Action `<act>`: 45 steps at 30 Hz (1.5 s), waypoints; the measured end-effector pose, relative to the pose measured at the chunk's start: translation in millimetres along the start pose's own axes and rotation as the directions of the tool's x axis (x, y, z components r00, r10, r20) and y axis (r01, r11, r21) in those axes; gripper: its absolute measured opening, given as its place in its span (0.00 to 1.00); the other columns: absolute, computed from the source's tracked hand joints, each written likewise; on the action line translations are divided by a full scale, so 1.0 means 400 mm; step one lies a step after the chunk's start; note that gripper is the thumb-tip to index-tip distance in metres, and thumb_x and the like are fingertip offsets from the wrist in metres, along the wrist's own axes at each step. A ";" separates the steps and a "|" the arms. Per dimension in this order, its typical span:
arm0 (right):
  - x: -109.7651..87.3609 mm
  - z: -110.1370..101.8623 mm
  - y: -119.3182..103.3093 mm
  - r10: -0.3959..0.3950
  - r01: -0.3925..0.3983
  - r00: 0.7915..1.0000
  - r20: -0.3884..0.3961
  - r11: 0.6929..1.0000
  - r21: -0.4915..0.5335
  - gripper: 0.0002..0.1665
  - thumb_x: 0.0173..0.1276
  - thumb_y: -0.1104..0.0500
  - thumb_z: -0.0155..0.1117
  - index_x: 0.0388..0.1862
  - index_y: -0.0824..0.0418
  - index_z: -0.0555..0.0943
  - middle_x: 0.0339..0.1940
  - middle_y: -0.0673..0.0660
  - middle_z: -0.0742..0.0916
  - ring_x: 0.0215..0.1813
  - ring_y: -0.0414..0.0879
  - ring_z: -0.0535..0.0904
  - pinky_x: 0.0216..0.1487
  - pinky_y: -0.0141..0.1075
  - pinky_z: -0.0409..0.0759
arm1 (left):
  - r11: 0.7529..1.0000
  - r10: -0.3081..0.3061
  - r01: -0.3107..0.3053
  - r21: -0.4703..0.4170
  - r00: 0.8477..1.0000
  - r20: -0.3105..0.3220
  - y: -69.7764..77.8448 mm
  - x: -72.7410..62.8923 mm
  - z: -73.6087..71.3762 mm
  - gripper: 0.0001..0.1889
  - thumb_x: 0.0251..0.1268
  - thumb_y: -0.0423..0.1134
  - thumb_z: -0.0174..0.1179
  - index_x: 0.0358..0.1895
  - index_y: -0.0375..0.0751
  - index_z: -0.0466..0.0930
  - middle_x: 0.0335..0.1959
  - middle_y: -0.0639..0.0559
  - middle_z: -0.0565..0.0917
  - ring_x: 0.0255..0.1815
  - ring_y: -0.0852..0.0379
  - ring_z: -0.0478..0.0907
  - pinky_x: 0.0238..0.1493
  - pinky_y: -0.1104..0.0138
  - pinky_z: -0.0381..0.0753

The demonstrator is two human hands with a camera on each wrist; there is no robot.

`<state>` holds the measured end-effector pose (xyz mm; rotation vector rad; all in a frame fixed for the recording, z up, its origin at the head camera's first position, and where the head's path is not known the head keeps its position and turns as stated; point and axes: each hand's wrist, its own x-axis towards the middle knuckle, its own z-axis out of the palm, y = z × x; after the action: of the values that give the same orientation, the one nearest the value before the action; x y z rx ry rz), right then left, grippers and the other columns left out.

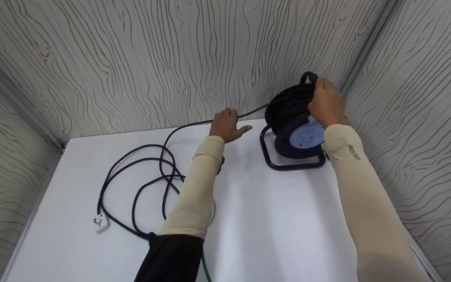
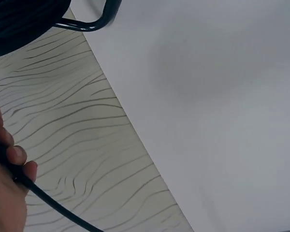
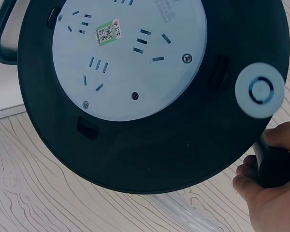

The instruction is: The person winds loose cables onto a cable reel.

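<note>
A person in cream arm sleeves (image 1: 188,196) works at a white counter (image 1: 260,227), both hands on a black cable reel and its line. The reel (image 1: 288,107), wound with dark cable, stands in the far right part of the counter, near the wood-patterned wall (image 1: 151,70), on a black tubular frame (image 1: 294,167). The right hand (image 1: 327,102) is at the top of the reel, its fingers wrapped around a black handle (image 3: 275,166). The left hand (image 1: 224,126), well apart from the reel and nearer the counter's middle, has its fingers curled around the cable (image 1: 194,123), which runs from the reel to the hand and on into loose, crossing loops at left. A white plug (image 1: 101,223) lies beside those loops. The reel's pale blue socket face (image 1: 307,134) carries slots, screws and a green-edged label (image 3: 108,32); a round pale knob (image 3: 259,91) sits near the reel's rim.
</note>
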<state>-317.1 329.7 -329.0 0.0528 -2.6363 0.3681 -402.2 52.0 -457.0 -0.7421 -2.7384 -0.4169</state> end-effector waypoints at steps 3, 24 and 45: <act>0.005 0.000 0.004 0.009 -0.008 1.000 0.017 1.000 -0.023 0.33 0.70 0.73 0.48 0.73 0.82 0.59 0.67 0.81 0.71 0.63 0.77 0.69 0.62 0.65 0.69 | 0.999 -0.007 0.006 0.038 1.000 0.004 -0.031 -0.023 -0.007 0.38 0.68 0.71 0.55 0.56 0.35 0.77 0.48 0.42 0.81 0.48 0.44 0.80 0.56 0.52 0.77; -0.014 0.028 -0.055 0.028 -0.029 0.999 0.045 0.999 0.015 0.35 0.68 0.73 0.49 0.72 0.84 0.56 0.68 0.84 0.67 0.68 0.79 0.63 0.59 0.70 0.69 | 0.973 0.025 0.007 0.230 0.990 -0.136 -0.139 -0.175 -0.028 0.35 0.73 0.71 0.45 0.44 0.38 0.77 0.38 0.45 0.79 0.41 0.47 0.77 0.50 0.54 0.75; -0.090 0.025 -0.032 0.037 -0.036 0.998 -0.049 0.999 0.021 0.35 0.64 0.75 0.46 0.71 0.86 0.56 0.67 0.86 0.66 0.69 0.80 0.61 0.51 0.73 0.70 | 0.975 0.103 -0.055 0.216 0.971 -0.216 -0.180 -0.235 -0.010 0.32 0.76 0.69 0.44 0.33 0.41 0.73 0.26 0.50 0.74 0.29 0.51 0.68 0.39 0.58 0.69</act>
<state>-288.4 313.8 -350.8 0.0019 -2.5878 0.4031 -361.4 -50.8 -499.3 -0.6992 -2.4813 -0.1790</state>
